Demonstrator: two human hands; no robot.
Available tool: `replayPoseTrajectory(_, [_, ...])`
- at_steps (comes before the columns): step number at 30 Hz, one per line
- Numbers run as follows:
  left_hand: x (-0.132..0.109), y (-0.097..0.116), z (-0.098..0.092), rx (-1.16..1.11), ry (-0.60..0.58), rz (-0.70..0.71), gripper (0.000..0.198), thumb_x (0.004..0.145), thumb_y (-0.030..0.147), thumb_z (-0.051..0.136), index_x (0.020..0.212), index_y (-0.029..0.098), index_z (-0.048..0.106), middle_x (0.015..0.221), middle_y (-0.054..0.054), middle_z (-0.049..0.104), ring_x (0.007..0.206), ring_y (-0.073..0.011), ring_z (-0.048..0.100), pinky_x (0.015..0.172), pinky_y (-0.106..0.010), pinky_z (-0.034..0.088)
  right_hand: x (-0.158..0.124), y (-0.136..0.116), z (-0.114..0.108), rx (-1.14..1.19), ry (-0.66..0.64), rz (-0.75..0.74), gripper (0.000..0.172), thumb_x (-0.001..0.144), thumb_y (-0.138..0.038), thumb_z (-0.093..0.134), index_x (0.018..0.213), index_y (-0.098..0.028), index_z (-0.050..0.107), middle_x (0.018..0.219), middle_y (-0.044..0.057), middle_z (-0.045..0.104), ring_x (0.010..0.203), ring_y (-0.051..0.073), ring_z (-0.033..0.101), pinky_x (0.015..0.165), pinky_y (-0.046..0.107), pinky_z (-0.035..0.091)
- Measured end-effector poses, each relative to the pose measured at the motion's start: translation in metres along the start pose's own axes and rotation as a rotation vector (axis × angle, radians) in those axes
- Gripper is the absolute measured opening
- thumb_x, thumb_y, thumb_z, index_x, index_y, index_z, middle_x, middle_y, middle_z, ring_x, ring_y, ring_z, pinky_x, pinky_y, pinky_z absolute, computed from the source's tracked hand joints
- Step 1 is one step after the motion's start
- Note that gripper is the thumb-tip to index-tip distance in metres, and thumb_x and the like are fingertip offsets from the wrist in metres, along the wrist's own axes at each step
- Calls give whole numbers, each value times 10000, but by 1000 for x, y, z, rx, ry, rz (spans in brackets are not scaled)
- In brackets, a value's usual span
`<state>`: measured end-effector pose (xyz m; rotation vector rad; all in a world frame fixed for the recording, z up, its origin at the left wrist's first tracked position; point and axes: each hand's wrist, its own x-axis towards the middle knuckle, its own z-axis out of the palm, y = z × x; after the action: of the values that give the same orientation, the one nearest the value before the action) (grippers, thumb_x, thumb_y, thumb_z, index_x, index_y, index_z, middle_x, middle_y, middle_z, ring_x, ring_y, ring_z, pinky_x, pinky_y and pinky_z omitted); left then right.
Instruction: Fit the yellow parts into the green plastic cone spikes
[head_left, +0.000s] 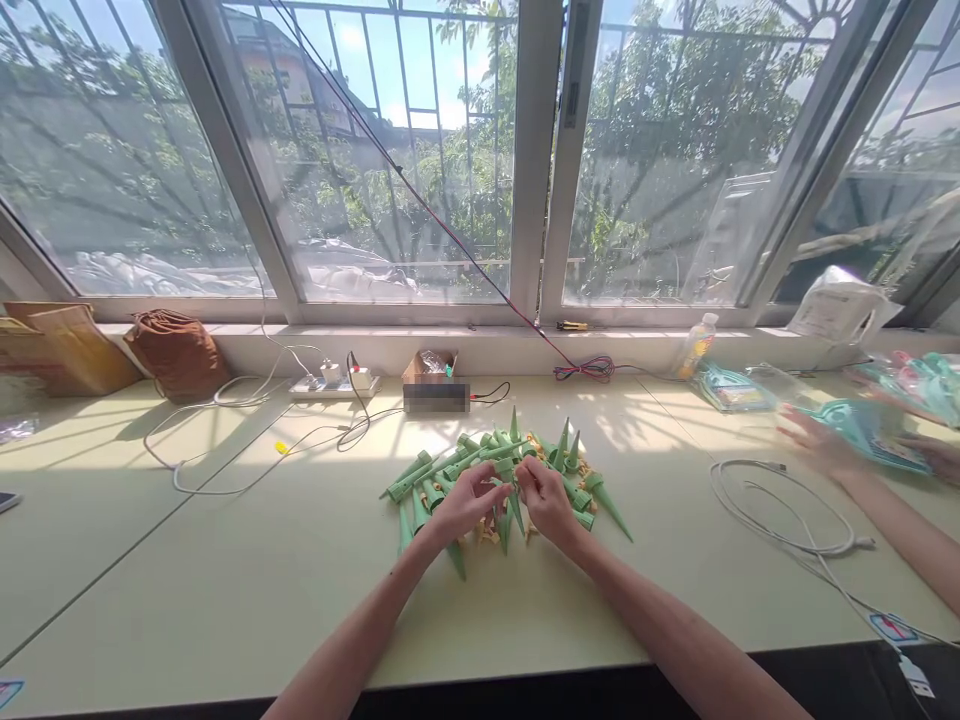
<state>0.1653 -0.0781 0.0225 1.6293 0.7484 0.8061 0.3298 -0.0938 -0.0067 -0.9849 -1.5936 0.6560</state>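
Two hands work close together over a pile of green spikes

At the left of the table (225, 580) sits a brown bag (178, 352), then a power strip (335, 384). Near the middle, the left hand (472, 503) reaches over the pile of green spikes (487, 453), its fingers bent, thumb near them; I cannot tell what they hold. Small tan pieces (489, 537) lie among the spikes. Just beside it, the right hand (547, 502) has its fingers curled in tightly; any grip is hidden. The step in hand looks like fine two-handed handling at the pile; the next move seems to call for steady, precise fingertips. Farther right lie a white cable (780, 545) and another person's blurred hand (817, 440).
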Motion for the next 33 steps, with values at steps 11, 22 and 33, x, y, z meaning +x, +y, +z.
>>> replayPoseTrajectory(11, [-1,-4,2,290,164,158,265,858,427,619,845,187,509,621,45,492,534,-100,476,483,-203,423,1,-1,0,8,-3,9,392,983,-453,374,671,-226,301,554,-56,303,485,107,282,475,248,227])
replayPoseTrajectory(22, [2,-2,5,326,215,162,330,851,500,610,865,179,537,619,27,554,514,-114,529,457,-204,422,1,-4,-1,-14,34,12,368,990,-443,363,699,-220,345,568,-50,338,509,110,313,490,237,255])
replayPoseTrajectory(33, [5,-9,1,-156,36,-211,767,863,762,278,545,140,596,445,-29,533,370,-112,503,392,-214,392,1,-9,-3,-113,23,-90,364,997,-407,358,692,-210,368,595,-45,358,540,109,332,532,244,283])
